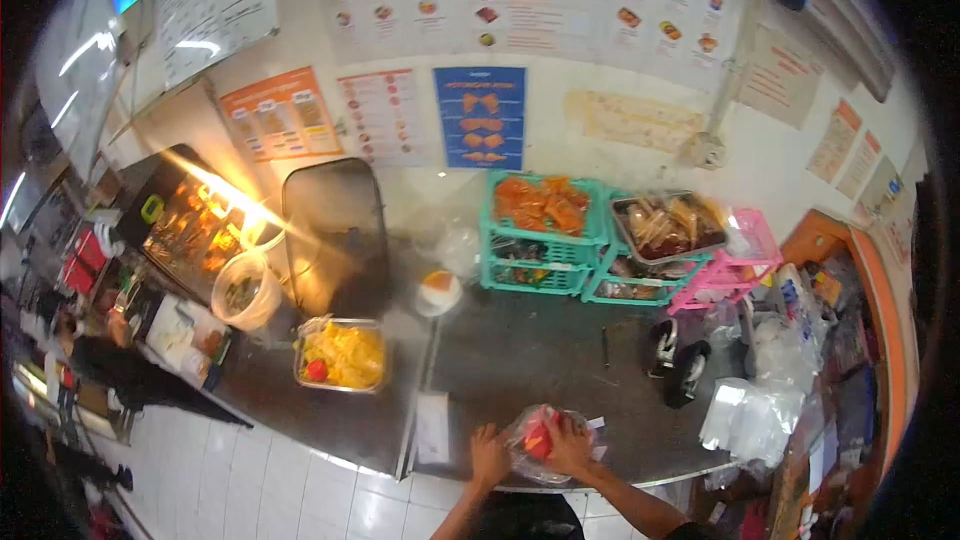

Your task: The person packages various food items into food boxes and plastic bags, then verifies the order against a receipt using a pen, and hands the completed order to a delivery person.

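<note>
At the front edge of the dark counter lies a clear plastic bag (535,473) with a red item (541,432) in or under it; what the red item is I cannot make out. My right hand (570,448) is closed over the red item from the right. On the bag's left side is my left hand (489,454), its fingers bent at the plastic edge and seemingly pinching it. A white paper slip (433,427) lies left of my left hand. Partly behind my right hand, a small white piece (598,424) shows.
A foil tray of yellow food (345,355) and a plastic tub (245,290) stand left. Teal baskets (537,278), a pink basket (720,275) and a full tray (668,217) line the wall. Black rolls (686,373) and plastic bags (755,415) sit right.
</note>
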Motion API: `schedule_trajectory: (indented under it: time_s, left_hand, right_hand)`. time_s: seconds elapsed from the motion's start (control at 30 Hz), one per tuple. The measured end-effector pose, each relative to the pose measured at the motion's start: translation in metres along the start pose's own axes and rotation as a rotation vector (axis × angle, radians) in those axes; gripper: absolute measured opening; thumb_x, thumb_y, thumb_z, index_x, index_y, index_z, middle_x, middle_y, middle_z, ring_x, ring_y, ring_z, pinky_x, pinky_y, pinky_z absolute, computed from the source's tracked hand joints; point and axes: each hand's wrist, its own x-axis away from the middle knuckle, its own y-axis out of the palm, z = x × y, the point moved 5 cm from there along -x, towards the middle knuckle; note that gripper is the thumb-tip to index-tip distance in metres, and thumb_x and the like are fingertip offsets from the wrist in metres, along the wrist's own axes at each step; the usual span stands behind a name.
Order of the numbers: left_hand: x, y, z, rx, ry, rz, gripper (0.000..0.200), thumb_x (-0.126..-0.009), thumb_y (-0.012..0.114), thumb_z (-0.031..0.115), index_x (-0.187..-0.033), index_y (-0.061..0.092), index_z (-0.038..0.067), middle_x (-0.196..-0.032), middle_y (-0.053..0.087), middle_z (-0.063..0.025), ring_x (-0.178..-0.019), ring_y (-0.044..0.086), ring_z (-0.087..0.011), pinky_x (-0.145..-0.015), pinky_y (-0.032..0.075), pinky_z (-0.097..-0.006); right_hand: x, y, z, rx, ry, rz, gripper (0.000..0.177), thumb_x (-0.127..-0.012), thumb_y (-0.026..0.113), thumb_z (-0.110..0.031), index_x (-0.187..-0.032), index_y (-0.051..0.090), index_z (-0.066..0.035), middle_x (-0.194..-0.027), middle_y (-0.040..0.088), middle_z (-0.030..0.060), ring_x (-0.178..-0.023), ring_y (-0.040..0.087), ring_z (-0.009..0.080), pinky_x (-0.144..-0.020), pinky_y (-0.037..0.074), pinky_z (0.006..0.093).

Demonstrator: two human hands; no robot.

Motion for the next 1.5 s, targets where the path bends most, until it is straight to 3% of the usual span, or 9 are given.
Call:
schedule_trajectory:
  time_s: [0.2, 0.27, 0.47, 0.53, 0.73, 1.07, 1.27, 1.33, 1.5]
  left_hand:
    - [-0.037, 0.074, -0.005, 0.314, -0.099, -0.218, 0.029, -0.073, 0.067, 0.025, -0.095, 0.067, 0.006, -0.101, 0.064, -0.0175, -0.099, 0.058, -0.0355, -0.092, 0.043, -0.0451]
    - [-0.031, 0.095, -0.003, 0.736, -0.212, 0.32, 0.024, -0.077, 0.059, 0.013, -0.097, 0.058, 0.0, -0.087, 0.063, -0.0151, -0.077, 0.06, -0.032, -0.069, 0.048, -0.0432]
    - [-0.034, 0.19, 0.002, 0.729, -0.369, 0.501, 0.031, -0.079, 0.061, 0.021, -0.102, 0.059, 0.0, -0.092, 0.062, -0.0148, -0.084, 0.061, -0.0247, -0.078, 0.048, -0.0392]
    - [-0.034, 0.155, 0.021, 1.5, -0.169, 0.19, 0.024, -0.079, 0.061, 0.017, -0.091, 0.058, -0.003, -0.084, 0.061, -0.0152, -0.08, 0.06, -0.0246, -0.069, 0.048, -0.0382]
    - [-0.017, -0.012, 0.083, 0.63, -0.337, 0.301, 0.027, -0.082, 0.059, 0.023, -0.096, 0.062, 0.0, -0.087, 0.062, -0.0105, -0.089, 0.059, -0.0216, -0.075, 0.046, -0.0349]
    - [-0.03, -0.069, 0.064, 1.146, -0.386, 0.125, 0.027, -0.078, 0.061, 0.024, -0.096, 0.062, 0.004, -0.094, 0.06, -0.0068, -0.091, 0.056, -0.0181, -0.076, 0.045, -0.033]
    - [-0.028, -0.08, 0.071, 0.05, 0.41, 0.109, 0.043, -0.076, 0.063, 0.035, -0.107, 0.063, 0.005, -0.109, 0.061, -0.0119, -0.106, 0.057, -0.0266, -0.089, 0.047, -0.0388]
    - [-0.029, -0.053, 0.052, 1.129, -0.51, 0.058, 0.031, -0.066, 0.066, 0.021, -0.094, 0.067, 0.008, -0.096, 0.065, -0.0114, -0.096, 0.059, -0.0325, -0.087, 0.046, -0.0402]
    - [-0.029, -0.082, 0.097, 0.892, -0.522, 0.127, 0.012, -0.09, 0.058, 0.016, -0.088, 0.062, 0.006, -0.078, 0.057, 0.0042, -0.069, 0.05, -0.0046, -0.058, 0.041, -0.0213]
  right_hand:
    - [-0.004, 0.029, -0.016, 0.002, -0.384, -0.067, 0.05, -0.076, 0.069, -0.031, -0.117, 0.053, -0.006, -0.122, 0.049, 0.0198, -0.116, 0.048, 0.0352, -0.098, 0.036, 0.0462]
    - [0.0, 0.015, -0.039, -0.114, -0.399, -0.19, 0.049, -0.077, 0.068, -0.031, -0.116, 0.054, -0.005, -0.122, 0.049, 0.0199, -0.115, 0.048, 0.0355, -0.098, 0.036, 0.0462]
    - [0.017, -0.004, -0.04, -0.021, -0.457, -0.372, 0.047, -0.079, 0.066, -0.032, -0.115, 0.055, -0.004, -0.12, 0.051, 0.0204, -0.113, 0.05, 0.0361, -0.097, 0.038, 0.0463]
    - [0.018, -0.012, -0.042, 0.02, -0.462, -0.413, 0.046, -0.079, 0.066, -0.032, -0.115, 0.055, -0.004, -0.119, 0.052, 0.0206, -0.113, 0.05, 0.0363, -0.096, 0.038, 0.0463]
    - [0.017, -0.025, -0.047, 0.131, -0.505, -0.513, 0.044, -0.081, 0.064, -0.033, -0.113, 0.057, -0.003, -0.117, 0.054, 0.0211, -0.111, 0.051, 0.037, -0.095, 0.039, 0.0464]
    - [0.015, -0.065, -0.015, 0.24, -0.585, -0.658, 0.042, -0.084, 0.061, -0.034, -0.111, 0.059, -0.002, -0.114, 0.057, 0.022, -0.108, 0.053, 0.0381, -0.093, 0.041, 0.0465]
    - [0.012, -0.097, 0.055, 0.542, -0.947, -0.287, 0.035, -0.077, 0.064, -0.018, -0.11, 0.058, -0.008, -0.105, 0.06, 0.0155, -0.108, 0.054, 0.0346, -0.098, 0.04, 0.0455]
    - [0.007, -0.119, 0.045, 0.517, -0.909, -0.3, 0.024, -0.08, 0.057, -0.01, -0.104, 0.058, -0.01, -0.1, 0.061, 0.0105, -0.104, 0.057, 0.0275, -0.102, 0.037, 0.0436]
    - [0.014, -0.131, 0.039, 0.324, -0.996, -0.217, 0.025, -0.078, 0.061, -0.01, -0.101, 0.065, -0.019, -0.11, 0.06, 0.0048, -0.109, 0.056, 0.0191, -0.091, 0.037, 0.0422]
